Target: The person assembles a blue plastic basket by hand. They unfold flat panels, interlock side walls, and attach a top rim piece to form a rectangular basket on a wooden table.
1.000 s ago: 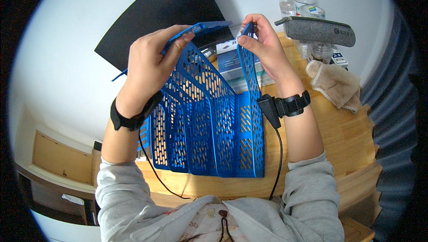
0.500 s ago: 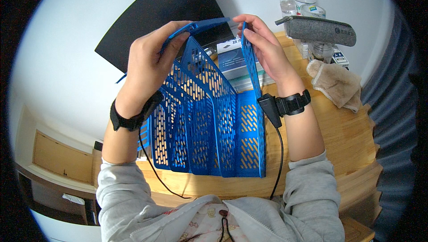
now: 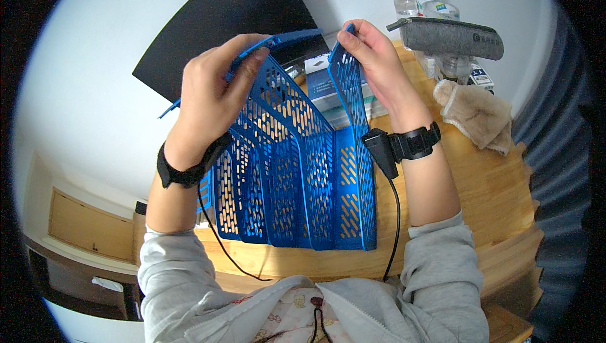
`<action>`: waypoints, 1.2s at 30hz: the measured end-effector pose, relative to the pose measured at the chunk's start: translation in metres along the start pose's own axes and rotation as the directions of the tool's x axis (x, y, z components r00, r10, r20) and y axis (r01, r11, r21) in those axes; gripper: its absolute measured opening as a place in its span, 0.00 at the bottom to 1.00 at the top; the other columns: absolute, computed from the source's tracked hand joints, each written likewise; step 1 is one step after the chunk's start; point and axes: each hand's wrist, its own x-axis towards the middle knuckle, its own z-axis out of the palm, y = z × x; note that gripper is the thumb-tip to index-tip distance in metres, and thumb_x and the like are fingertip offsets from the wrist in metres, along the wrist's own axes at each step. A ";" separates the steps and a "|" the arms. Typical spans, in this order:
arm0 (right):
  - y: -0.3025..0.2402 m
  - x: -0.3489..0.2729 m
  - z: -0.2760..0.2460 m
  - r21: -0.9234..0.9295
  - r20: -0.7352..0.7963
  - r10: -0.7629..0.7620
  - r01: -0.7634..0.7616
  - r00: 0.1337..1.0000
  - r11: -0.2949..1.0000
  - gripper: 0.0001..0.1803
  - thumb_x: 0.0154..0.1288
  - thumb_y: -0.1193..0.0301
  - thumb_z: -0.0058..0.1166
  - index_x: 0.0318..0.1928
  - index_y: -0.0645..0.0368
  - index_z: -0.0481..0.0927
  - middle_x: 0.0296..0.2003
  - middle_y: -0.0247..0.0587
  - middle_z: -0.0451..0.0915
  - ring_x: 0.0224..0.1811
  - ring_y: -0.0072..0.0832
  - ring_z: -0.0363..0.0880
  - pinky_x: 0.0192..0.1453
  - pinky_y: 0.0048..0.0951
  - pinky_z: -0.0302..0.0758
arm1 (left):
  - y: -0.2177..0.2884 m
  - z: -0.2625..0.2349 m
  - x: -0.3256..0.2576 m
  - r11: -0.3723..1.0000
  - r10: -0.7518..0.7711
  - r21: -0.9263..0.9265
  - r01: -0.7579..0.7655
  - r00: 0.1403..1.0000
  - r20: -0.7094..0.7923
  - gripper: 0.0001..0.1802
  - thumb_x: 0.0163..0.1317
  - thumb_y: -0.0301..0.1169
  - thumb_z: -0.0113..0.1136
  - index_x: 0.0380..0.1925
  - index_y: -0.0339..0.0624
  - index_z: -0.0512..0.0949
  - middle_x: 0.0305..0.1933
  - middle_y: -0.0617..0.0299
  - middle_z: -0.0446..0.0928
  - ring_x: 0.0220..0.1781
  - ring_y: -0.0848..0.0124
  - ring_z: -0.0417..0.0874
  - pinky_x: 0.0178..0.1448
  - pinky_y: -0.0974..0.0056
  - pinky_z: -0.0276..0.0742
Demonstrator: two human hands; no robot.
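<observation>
A blue plastic file rack (image 3: 319, 160) with slotted dividers stands on the wooden table in front of me. My left hand (image 3: 218, 81) is closed on a flat blue panel (image 3: 297, 36) at the rack's upper left, thumb below and fingers over it. My right hand (image 3: 375, 59) pinches the upper corner of the rack's right side panel (image 3: 350, 87) between thumb and fingers. That panel leans inward at its top. The far end of the left panel stands apart from the right panel. Both wrists wear black straps with cables.
Behind the rack are a black monitor (image 3: 233, 21) and a stack of books or boxes (image 3: 322, 84). At the back right a grey pencil case (image 3: 451, 36) lies on jars, near a plastic bottle (image 3: 404, 0). A beige furry cloth (image 3: 476, 115) lies on the wooden table (image 3: 461, 185).
My right hand has tilted the right side panel's top inward to the left, so more of its slotted face shows. My left hand keeps its hold, nearly still.
</observation>
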 end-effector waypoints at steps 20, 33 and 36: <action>0.000 0.003 -0.006 0.211 -0.096 -0.005 0.025 0.995 0.977 0.14 0.56 0.64 0.65 0.37 0.58 0.76 0.30 0.27 0.76 0.32 0.14 0.73 0.37 0.16 0.70 | 0.006 0.014 -0.005 0.972 0.230 0.076 -0.222 0.965 -0.124 0.11 0.60 0.25 0.56 0.44 0.42 0.80 0.32 0.58 0.82 0.27 0.70 0.80 0.31 0.68 0.75; 0.000 0.004 -0.002 0.159 -0.119 0.005 0.014 0.993 0.987 0.08 0.61 0.66 0.59 0.37 0.54 0.75 0.28 0.24 0.74 0.32 0.13 0.70 0.38 0.15 0.66 | 0.015 0.024 -0.010 0.969 0.229 0.106 -0.223 0.972 -0.052 0.16 0.51 0.24 0.61 0.43 0.39 0.78 0.43 0.54 0.81 0.37 0.62 0.83 0.40 0.65 0.79; 0.002 0.004 -0.001 0.195 -0.102 -0.008 0.028 0.995 0.980 0.12 0.58 0.65 0.62 0.37 0.56 0.75 0.29 0.26 0.76 0.31 0.13 0.72 0.37 0.15 0.69 | 0.017 0.025 -0.008 0.952 0.264 0.171 -0.253 0.963 -0.045 0.17 0.51 0.27 0.63 0.43 0.40 0.78 0.43 0.54 0.80 0.38 0.61 0.83 0.39 0.65 0.79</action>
